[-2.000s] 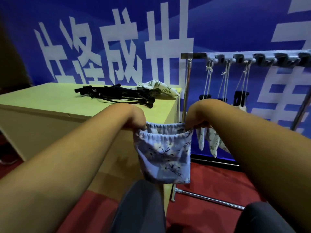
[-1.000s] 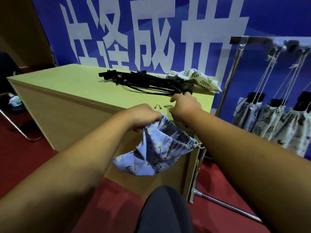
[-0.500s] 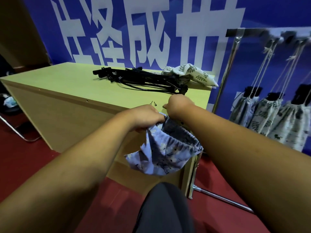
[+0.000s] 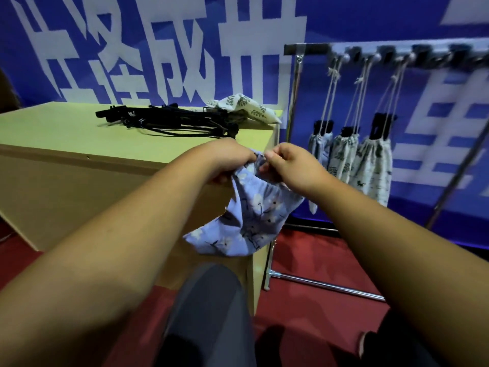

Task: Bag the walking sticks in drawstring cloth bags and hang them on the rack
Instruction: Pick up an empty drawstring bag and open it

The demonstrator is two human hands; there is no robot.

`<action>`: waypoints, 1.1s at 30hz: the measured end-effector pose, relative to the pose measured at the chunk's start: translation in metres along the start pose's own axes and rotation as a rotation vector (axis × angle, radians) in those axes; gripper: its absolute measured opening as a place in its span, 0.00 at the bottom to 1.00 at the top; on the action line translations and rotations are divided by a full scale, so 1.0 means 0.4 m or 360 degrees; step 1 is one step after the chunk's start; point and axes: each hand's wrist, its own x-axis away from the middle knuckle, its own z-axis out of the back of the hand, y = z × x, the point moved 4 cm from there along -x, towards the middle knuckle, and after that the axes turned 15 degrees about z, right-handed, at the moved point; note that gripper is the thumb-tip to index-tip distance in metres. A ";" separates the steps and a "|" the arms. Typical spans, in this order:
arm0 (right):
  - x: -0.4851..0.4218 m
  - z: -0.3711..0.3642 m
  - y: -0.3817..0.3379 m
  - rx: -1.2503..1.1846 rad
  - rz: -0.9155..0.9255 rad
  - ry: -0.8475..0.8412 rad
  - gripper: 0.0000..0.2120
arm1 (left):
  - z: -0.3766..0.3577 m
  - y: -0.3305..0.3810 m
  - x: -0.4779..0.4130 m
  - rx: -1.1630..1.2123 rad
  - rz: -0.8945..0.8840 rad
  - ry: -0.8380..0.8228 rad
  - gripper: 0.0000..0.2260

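The blue banner [image 4: 344,22] behind the table [image 4: 66,128] carries a row of very large white Chinese characters [image 4: 182,67]. One of them, above the table's far edge, reads 成. Those on either side of it are cut by the frame's top and cannot be read with certainty. Another white character [image 4: 436,102] shows behind the rack [image 4: 312,50], only in part.

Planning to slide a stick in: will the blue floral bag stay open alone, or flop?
Probably flops: the blue floral bag sags and creases below the left hand and right hand gripping its rim. Likely light: those grips alone carry it.
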 end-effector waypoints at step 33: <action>0.399 0.071 0.643 0.0989 -0.0751 -0.0979 0.24 | -0.764 -0.104 -0.218 -0.1191 -0.0197 -0.0235 0.14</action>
